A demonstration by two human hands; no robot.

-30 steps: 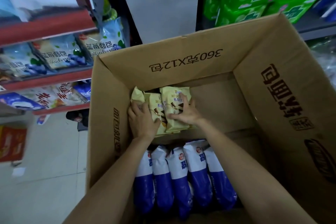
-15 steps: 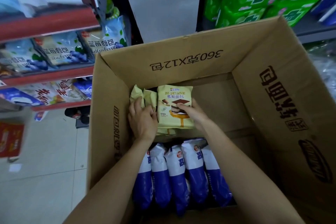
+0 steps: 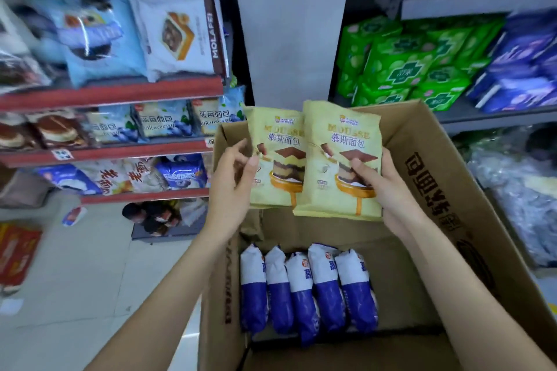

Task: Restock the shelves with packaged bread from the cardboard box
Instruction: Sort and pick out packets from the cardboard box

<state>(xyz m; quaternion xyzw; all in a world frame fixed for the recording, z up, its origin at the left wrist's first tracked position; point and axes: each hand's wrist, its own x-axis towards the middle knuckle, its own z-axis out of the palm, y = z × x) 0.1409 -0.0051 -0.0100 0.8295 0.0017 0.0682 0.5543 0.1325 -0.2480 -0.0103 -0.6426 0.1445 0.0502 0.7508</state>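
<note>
1. Above the open brown cardboard box (image 3: 452, 196): left hand (image 3: 233, 181) raised, thumb and fingers pinching the left edge of a pale yellow crinkly plastic mousse bread packet (image 3: 272, 156).
2. Just right of it, overlapping: right hand (image 3: 381, 187) gripping a second pale yellow mousse bread packet (image 3: 342, 141), thumb across its front.
3. Down in the box, near end: five white-and-blue glossy plastic bread bags (image 3: 307, 286) side by side on the bare cardboard floor.
4. Far left: red-edged shelves (image 3: 111, 93) with blurred pillow-shaped bread packs.
</note>
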